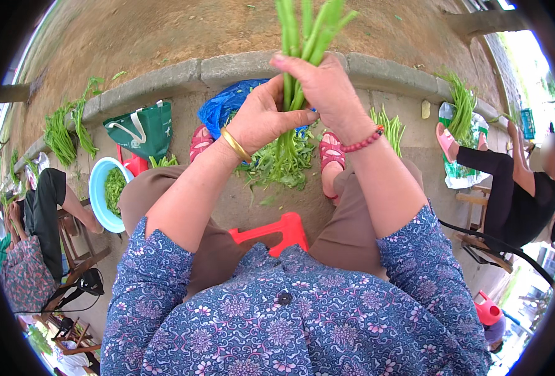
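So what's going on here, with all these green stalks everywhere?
A seated person holds a bunch of long green stalks upright in both hands: the left hand grips it low down and the right hand wraps it just above. Below, between their feet, lies a pile of green leaves beside a blue bag. More stalks lie along the stone curb, and other people sit at either side.
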Demonstrator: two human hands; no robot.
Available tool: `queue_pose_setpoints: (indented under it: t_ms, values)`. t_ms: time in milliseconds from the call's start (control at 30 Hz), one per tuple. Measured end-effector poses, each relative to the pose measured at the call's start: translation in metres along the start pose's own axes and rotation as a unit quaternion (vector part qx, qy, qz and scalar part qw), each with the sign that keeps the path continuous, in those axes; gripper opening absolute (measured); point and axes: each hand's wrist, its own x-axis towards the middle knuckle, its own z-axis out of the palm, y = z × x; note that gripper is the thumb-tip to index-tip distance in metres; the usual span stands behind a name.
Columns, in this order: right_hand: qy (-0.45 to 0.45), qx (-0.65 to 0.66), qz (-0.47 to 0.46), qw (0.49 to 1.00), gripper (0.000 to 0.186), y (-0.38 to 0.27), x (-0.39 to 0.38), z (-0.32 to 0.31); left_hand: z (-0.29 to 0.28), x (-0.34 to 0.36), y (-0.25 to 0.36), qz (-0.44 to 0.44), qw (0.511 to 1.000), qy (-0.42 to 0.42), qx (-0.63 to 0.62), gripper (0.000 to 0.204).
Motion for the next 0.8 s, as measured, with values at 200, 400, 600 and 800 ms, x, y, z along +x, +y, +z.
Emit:
queue_pose_setpoints:
  t_ms: [200, 400, 600, 800]
  values:
    - [-0.116, -0.042, 0.030, 0.992, 0.028, -0.010, -0.006, -0.011, -0.003, -0.002, 0.029, -0.147, 0.981, -0.068, -0.106, 0.029]
    - [-0.168, -0.039, -0.013, 0.985, 0.040, -0.006, -0.005, -0.009, -0.015, -0.002, 0.027, -0.105, 0.987, -0.073, -0.098, 0.020]
    - [-0.196, 0.121, 0.103, 0.968, 0.059, -0.002, -0.005, -0.008, -0.076, 0.007, 0.065, 0.066, 0.944, 0.022, -0.324, 0.036]
    - [-0.291, 0.170, 0.161, 0.927, 0.060, -0.005, -0.006, -0.015, -0.101, 0.003, 0.069, 0.079, 0.904, 0.206, -0.365, 0.014]
